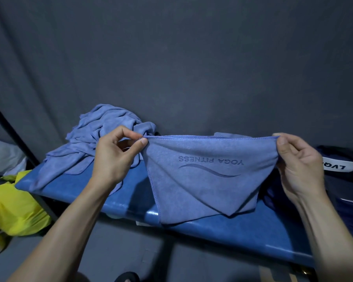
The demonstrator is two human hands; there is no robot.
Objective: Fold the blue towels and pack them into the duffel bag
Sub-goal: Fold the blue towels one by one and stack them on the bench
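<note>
1. Surface: a glossy blue padded bench (118, 200) runs from 9 o'clock down toward 4 o'clock across the lower half of the view; highlights show along its near edge.
2. Room: dark grey draped fabric backdrop (192, 58) fills the whole upper field. A black pole (12, 131) slants at 9 o'clock. Grey floor (118, 247) below the bench.
3. Blue towel (204, 180) is held up above the bench, centre to 3 o'clock, top hem taut, lower part hanging in a point onto the bench. Embossed "YOGA FITNESS" and a wave mark read upside down.
4. Left hand (115, 157): thumb and forefinger pinch the towel's top left corner; other fingers curled.
5. Right hand (300, 165): thumb on the front, fingers behind, gripping the top right corner.
6. Heap of unfolded blue towels (98, 137) lies on the bench at 10 o'clock, touching the backdrop.
7. Dark navy duffel bag (346, 176) sits at 3 o'clock, a white label with partial lettering visible.
8. Yellow plastic bag (14, 208) on the floor at 8 o'clock.
</note>
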